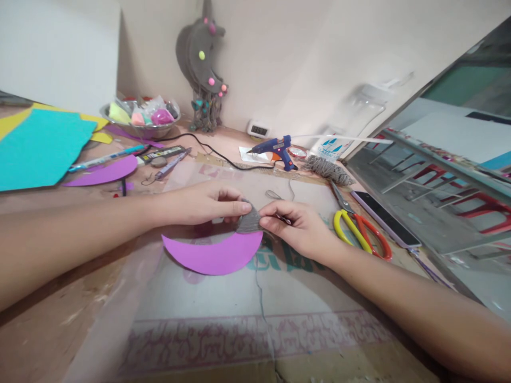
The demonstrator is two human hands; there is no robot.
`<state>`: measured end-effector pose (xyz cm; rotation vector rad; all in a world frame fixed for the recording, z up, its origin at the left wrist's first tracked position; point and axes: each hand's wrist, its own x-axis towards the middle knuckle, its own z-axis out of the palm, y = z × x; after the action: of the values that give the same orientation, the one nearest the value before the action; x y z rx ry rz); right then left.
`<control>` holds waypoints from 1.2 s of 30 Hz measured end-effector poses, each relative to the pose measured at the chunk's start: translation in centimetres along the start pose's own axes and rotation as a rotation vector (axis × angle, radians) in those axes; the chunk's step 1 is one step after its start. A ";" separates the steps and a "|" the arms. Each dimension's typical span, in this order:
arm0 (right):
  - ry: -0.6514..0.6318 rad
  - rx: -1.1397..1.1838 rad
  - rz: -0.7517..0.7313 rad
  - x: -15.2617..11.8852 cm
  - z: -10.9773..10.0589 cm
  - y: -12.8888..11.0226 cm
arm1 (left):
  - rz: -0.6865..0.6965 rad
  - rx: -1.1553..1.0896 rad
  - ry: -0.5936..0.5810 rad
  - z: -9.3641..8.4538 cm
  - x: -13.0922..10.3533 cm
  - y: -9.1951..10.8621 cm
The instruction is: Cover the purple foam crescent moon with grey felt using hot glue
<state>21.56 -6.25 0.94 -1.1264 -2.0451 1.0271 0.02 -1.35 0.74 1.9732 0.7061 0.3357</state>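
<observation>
A purple crescent [215, 255] of foam or card hangs just over the mat, its right end wrapped in grey yarn [252, 220]. My left hand [203, 205] pinches the wrapped end from the left, thumb on top. At the right edge of the wrap, my right hand [297, 223] is closed with thumb and fingertips pressed together on the grey yarn. A loose loop of yarn [274, 195] lies on the mat behind my right hand, and a thin strand trails below the crescent.
Scissors [361, 234] and a phone [385, 219] lie at the right. Behind are a blue glue gun [275, 150], a yarn skein [328, 169] and a bowl [139, 126] of packets. Turquoise sheet [43, 149] and another purple piece [104, 173] are left. A grey moon ornament [202, 64] hangs behind.
</observation>
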 end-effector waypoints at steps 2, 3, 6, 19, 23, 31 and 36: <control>-0.010 0.004 0.011 0.0 0.0 0.0 | -0.011 0.014 -0.002 0.0 0.0 0.0; -0.014 0.003 0.015 0.0 0.0 -0.1 | -0.013 0.017 -0.002 -0.1 0.0 0.0; -0.027 -0.001 0.026 -0.1 0.1 -0.1 | -0.011 0.027 -0.003 -0.1 0.1 0.0; 0.040 0.030 0.143 0.1 0.0 0.2 | -0.015 0.009 -0.012 0.0 0.0 0.3; 0.021 0.068 0.118 0.0 -0.1 0.2 | -0.014 0.003 -0.004 0.0 0.0 0.3; 0.013 0.090 0.140 0.0 0.0 0.1 | -0.007 0.005 -0.006 0.1 0.0 0.3; -0.004 0.077 0.151 0.0 0.0 0.1 | -0.004 0.000 -0.003 0.1 0.1 0.3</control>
<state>21.60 -6.26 0.89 -1.2543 -1.9291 1.1719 0.24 -1.52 0.98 1.9717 0.7083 0.3299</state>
